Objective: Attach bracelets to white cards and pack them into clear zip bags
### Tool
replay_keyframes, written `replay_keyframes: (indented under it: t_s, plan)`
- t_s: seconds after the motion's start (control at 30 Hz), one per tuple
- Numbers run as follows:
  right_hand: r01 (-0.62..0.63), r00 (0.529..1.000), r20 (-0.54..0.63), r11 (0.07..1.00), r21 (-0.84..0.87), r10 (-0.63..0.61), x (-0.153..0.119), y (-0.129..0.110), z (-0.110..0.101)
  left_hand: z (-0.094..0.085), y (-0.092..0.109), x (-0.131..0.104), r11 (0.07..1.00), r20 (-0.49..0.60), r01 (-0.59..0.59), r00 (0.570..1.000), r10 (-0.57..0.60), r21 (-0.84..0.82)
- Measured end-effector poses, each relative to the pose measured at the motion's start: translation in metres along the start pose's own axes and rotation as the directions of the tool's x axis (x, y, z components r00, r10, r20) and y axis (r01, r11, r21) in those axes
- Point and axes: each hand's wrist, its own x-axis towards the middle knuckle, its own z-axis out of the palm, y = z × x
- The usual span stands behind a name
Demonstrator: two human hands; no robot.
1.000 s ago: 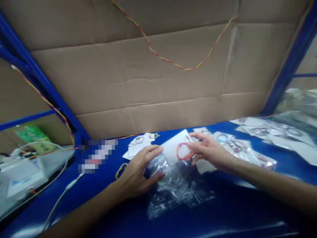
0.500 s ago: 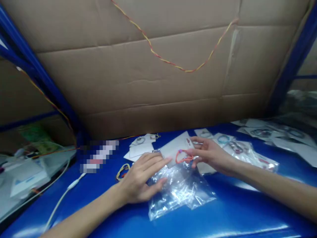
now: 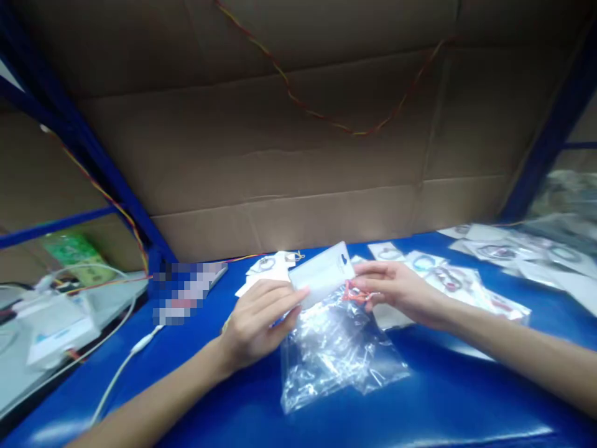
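My left hand (image 3: 263, 320) grips the lower left end of a white display card (image 3: 321, 274), with the thumb bent under it. The card is tilted, and a dark hang hole shows near its upper right corner. My right hand (image 3: 396, 289) pinches an orange cord bracelet (image 3: 357, 294) beside the card's right end. Whether those fingers also touch the card, I cannot tell. Below both hands, clear plastic bags (image 3: 340, 354) lie crumpled on the blue tabletop (image 3: 448, 404).
White cards with bracelets (image 3: 450, 280) lie right of my right hand, and more bracelet cards (image 3: 504, 249) are heaped at the far right. A small card stack (image 3: 265, 267) sits behind my left hand. At left are a white cable (image 3: 116, 373) and a green packet (image 3: 79, 255).
The card has turned and shifted slightly left, and my left hand now grips its end instead of lying flat over it. The orange bracelet has moved slightly right with my right hand.
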Motion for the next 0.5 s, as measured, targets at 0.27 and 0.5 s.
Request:
replay_keyframes:
  t_s: [0.27,0.5]
  plan:
    - [-0.01,1.0,0.0,1.0,0.002,0.01,0.001,0.001,-0.001,0.002,-0.002,0.0,0.999,-0.031,0.047,0.998,-0.047,-0.029]
    - [0.001,1.0,0.016,1.0,-0.022,0.0,0.0,0.002,-0.004,-0.005,-0.02,0.004,0.98,-0.133,0.198,0.972,-0.195,0.013]
